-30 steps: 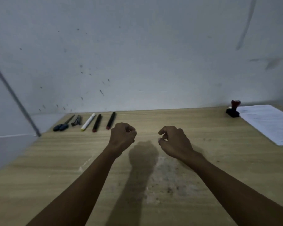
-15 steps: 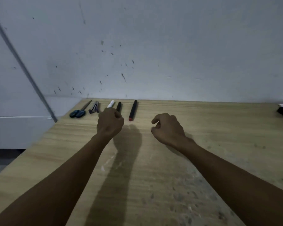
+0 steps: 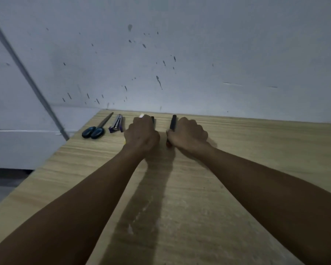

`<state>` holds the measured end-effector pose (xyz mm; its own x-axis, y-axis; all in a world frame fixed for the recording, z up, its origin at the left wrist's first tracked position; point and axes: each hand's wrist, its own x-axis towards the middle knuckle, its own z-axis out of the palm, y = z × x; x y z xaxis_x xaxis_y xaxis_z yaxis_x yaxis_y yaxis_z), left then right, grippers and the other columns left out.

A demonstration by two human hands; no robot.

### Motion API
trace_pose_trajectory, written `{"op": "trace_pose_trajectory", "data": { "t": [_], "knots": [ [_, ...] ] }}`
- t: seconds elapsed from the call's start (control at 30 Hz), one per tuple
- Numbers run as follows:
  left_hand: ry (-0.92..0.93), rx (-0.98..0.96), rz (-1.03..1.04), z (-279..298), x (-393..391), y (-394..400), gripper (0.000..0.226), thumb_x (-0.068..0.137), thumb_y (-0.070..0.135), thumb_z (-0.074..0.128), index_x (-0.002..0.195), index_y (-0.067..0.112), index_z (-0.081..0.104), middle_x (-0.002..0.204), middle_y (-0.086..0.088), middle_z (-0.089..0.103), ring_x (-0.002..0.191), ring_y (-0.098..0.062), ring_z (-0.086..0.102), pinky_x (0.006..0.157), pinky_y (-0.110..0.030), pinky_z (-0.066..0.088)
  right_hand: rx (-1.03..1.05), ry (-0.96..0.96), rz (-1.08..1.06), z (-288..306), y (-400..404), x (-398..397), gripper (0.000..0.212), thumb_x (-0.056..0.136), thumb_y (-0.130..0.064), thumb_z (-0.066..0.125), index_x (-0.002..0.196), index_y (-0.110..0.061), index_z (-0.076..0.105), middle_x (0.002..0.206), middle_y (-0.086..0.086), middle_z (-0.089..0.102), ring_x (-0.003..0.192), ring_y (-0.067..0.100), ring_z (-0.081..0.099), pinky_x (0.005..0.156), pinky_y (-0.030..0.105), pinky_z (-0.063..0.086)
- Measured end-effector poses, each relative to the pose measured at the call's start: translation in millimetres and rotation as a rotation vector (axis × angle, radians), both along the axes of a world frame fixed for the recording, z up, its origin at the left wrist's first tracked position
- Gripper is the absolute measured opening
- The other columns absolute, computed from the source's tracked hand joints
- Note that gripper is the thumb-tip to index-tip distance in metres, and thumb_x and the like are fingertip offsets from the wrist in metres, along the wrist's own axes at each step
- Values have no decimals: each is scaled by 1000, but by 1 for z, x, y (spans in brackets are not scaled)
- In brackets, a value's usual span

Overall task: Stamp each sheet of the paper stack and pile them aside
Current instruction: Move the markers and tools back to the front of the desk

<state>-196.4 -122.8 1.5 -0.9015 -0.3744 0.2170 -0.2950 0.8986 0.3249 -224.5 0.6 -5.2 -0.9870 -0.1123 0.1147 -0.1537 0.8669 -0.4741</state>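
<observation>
Both sets of fingers are curled, knuckles up. The left hand (image 3: 141, 133) covers a white marker (image 3: 141, 115) and a dark pen (image 3: 152, 119); whether it grips them I cannot tell. The right hand (image 3: 187, 133) closes beside a black pen (image 3: 173, 122), seemingly around its lower part. Probably they are clearing the desk (image 3: 256, 150). Scissors (image 3: 97, 128) and a stapler (image 3: 117, 124) lie just left. Paper stack and stamp are out of view.
</observation>
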Motion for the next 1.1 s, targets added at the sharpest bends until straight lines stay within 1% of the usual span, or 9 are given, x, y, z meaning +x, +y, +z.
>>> {"op": "trace_pose_trajectory", "data": {
  "t": [0.2, 0.33, 0.47, 0.5, 0.6, 0.7, 0.77, 0.9, 1.1],
  "knots": [
    [-54, 24, 11, -9, -8, -5, 50, 87, 13, 55, 135, 9, 42, 130, -19, 47, 120, -37, 48, 84, -41, 42, 45, -32, 31, -3, -11, -9, 40, 81, -40, 63, 113, -17, 55, 112, 5, 59, 101, 30, 58, 71, 35, 36],
    [-32, 113, -7, -7, -5, -3, 50, 85, 9, 56, 133, 7, 43, 129, -20, 49, 117, -37, 48, 78, -36, 37, 15, -67, 32, 1, -8, -7, 27, 80, -32, 64, 98, -18, 50, 96, 3, 53, 85, 25, 53, 64, 32, 35],
    [69, 185, -55, -2, 14, 11, 5, 80, 3, 57, 77, 4, 52, 134, -20, 52, 97, -35, 58, 58, -27, 34, -16, -49, 15, -1, 9, 3, 19, 81, -26, 62, 83, -18, 45, 81, 1, 48, 64, 18, 46, 52, 27, 31],
    [105, 199, -60, -2, 19, 16, 12, 80, 4, 58, 71, 6, 49, 131, -20, 55, 93, -33, 58, 52, -27, 30, -22, -38, 3, -3, 15, 9, 21, 81, -25, 62, 77, -19, 43, 76, 0, 46, 60, 17, 42, 50, 26, 29],
    [166, 280, -91, 2, 41, 35, 13, 79, 8, 61, 92, 5, 58, 100, -20, 64, 86, -31, 63, 57, -33, 44, -23, 12, -31, -5, 41, 32, 31, 83, -29, 61, 67, -24, 35, 70, -3, 44, 57, 16, 43, 48, 25, 27],
    [216, 322, -145, 7, 66, 57, 21, 79, 10, 63, 100, 7, 59, 83, -11, 63, 75, -28, 63, 67, -43, 55, -16, 73, -55, -3, 75, 62, 23, 86, -37, 60, 73, -22, 46, 72, -2, 51, 63, 21, 52, 51, 25, 32],
    [252, 312, -199, 9, 81, 72, 20, 79, 10, 64, 99, 7, 63, 72, -1, 57, 70, -23, 62, 64, -38, 54, -12, 97, -66, -2, 97, 82, 20, 86, -40, 59, 80, -21, 54, 75, -1, 56, 63, 20, 55, 50, 24, 32],
    [198, 329, -315, 6, 119, 114, 32, 84, 12, 63, 116, 11, 65, 90, -7, 68, 78, -20, 66, 63, -19, 48, -14, 129, -130, -3, 151, 129, 22, 88, -43, 59, 84, -21, 59, 71, -4, 56, 58, 15, 53, 49, 24, 35],
    [154, 403, -445, -1, 166, 195, 32, 83, 10, 65, 115, 8, 68, 101, -15, 71, 84, -23, 70, 79, -35, 59, 25, 133, -259, -7, 236, 186, 29, 90, -49, 57, 84, -20, 60, 78, 1, 62, 67, 21, 61, 62, 34, 53]
  ]
}}
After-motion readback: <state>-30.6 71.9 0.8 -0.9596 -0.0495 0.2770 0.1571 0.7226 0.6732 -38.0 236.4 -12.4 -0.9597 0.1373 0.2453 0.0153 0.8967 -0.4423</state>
